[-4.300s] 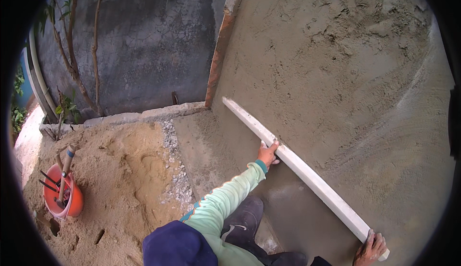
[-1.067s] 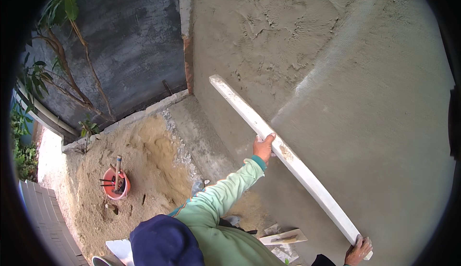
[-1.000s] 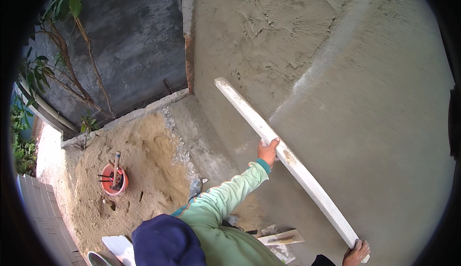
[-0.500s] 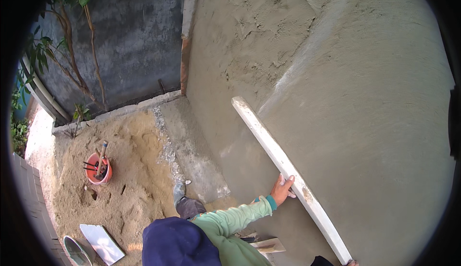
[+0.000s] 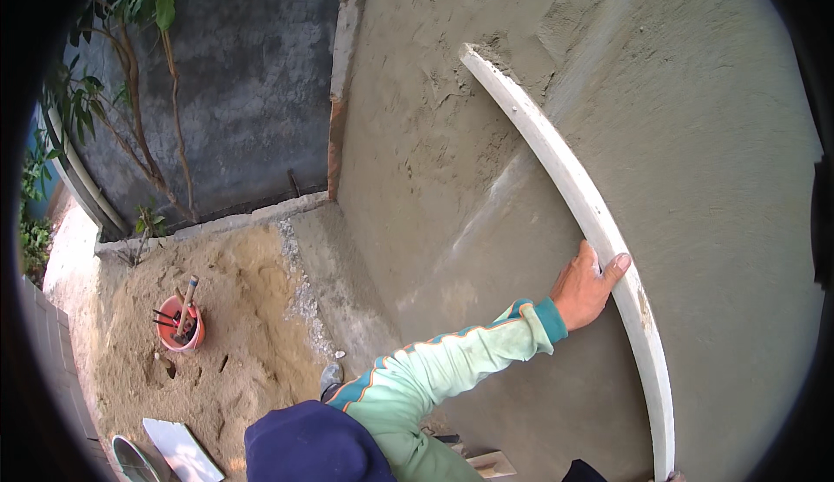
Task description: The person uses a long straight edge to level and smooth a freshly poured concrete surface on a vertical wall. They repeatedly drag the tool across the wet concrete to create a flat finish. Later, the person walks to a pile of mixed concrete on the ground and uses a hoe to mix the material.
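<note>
A long, pale straightedge (image 5: 569,173), smeared with mortar, lies against the grey mortar-coated wall (image 5: 730,221). It looks curved through the lens. My left hand (image 5: 584,292), in a light green sleeve with a teal cuff, grips its edge near the middle, thumb on the face. At the bottom rim, only a sliver of my right hand (image 5: 676,477) shows, closed at the bar's near end. The bar's far end crosses rougher mortar and a lighter diagonal strip (image 5: 495,199). A little mortar clings beside that end.
On the left, a sand heap (image 5: 252,308) holds a red bucket (image 5: 181,324) of tools. A white board (image 5: 182,449) and another bucket (image 5: 135,458) lie nearer. A wooden float (image 5: 492,465) is below my arm. Behind are a dark wall (image 5: 252,91) and a shrub (image 5: 130,73).
The straightedge has moved up and to the right along the mortar, its far end now over the rougher patch. My left arm has stretched out with it.
</note>
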Action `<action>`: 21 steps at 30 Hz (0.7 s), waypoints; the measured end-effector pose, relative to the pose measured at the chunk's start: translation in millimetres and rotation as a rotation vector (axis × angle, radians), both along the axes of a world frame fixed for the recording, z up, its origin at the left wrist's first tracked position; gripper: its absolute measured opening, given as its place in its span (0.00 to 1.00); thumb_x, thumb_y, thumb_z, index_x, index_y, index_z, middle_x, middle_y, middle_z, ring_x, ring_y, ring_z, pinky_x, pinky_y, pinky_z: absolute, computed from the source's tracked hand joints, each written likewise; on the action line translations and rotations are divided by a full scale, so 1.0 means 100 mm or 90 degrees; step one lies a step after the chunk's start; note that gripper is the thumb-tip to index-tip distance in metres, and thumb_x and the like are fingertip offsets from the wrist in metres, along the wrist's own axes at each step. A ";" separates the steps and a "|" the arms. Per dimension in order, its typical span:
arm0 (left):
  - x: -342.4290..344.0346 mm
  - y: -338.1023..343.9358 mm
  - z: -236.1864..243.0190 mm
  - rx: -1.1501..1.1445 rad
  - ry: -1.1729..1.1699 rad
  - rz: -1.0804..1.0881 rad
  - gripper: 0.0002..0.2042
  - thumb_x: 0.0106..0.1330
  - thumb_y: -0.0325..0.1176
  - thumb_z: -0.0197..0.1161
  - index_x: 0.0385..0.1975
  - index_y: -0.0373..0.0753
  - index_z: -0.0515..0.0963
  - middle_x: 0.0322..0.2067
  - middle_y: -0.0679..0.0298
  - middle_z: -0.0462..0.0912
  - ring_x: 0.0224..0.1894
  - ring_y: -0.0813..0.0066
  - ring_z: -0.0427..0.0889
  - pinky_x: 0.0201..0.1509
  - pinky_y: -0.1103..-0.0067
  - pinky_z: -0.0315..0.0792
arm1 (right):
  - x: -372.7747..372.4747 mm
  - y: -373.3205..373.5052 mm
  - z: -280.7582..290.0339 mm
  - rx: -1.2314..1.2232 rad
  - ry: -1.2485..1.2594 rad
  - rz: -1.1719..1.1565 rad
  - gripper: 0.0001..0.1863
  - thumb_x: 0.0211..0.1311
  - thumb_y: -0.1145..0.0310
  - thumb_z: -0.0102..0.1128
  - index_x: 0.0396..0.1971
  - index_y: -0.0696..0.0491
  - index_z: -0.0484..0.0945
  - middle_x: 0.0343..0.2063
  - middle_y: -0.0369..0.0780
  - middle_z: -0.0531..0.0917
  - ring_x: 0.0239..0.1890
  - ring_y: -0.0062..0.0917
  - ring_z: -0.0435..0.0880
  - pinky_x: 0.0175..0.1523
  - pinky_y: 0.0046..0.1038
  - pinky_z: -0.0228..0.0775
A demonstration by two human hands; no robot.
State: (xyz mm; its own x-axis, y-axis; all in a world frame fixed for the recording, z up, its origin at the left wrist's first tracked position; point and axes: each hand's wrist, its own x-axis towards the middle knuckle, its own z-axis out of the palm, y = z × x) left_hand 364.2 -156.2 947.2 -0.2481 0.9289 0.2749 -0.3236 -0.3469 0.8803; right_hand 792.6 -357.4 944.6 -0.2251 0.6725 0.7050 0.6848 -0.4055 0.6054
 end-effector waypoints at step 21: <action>-0.67 0.24 0.53 0.001 -0.037 0.060 0.25 0.66 0.54 0.57 0.41 0.33 0.65 0.24 0.61 0.71 0.13 0.79 0.70 0.10 0.81 0.67 | 0.06 0.40 0.28 0.014 0.035 0.356 0.17 0.60 0.65 0.61 0.48 0.53 0.77 0.41 0.48 0.78 0.41 0.46 0.77 0.46 0.45 0.70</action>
